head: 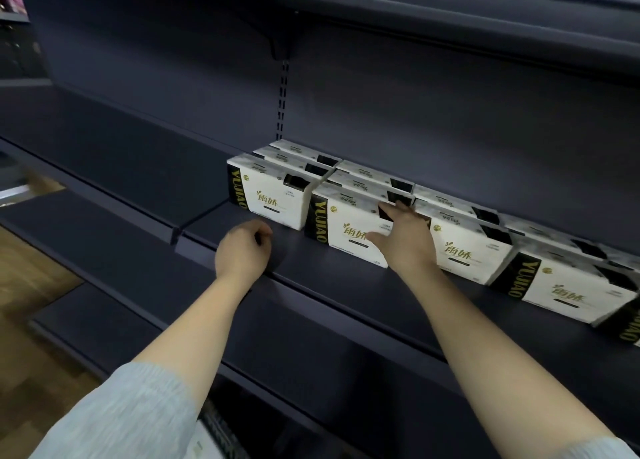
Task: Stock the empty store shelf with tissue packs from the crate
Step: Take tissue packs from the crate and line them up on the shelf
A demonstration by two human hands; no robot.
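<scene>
White tissue packs with black and gold ends stand in rows on the dark shelf (339,285). The leftmost front pack (268,195) stands a little apart from the second front pack (346,231). My right hand (403,237) lies on the front and top of that second pack, fingers straight, thumb spread across its face. My left hand (242,250) hovers over the shelf's front edge, fingers loosely curled, holding nothing. More packs (561,285) continue to the right, several rows deep. The crate is mostly out of view.
The shelf left of the packs (114,153) is bare. Another shelf (415,5) overhangs above, with a bracket (280,48) and slotted upright behind the packs. A lower shelf (138,268) juts out below. Wooden floor (31,271) shows at left.
</scene>
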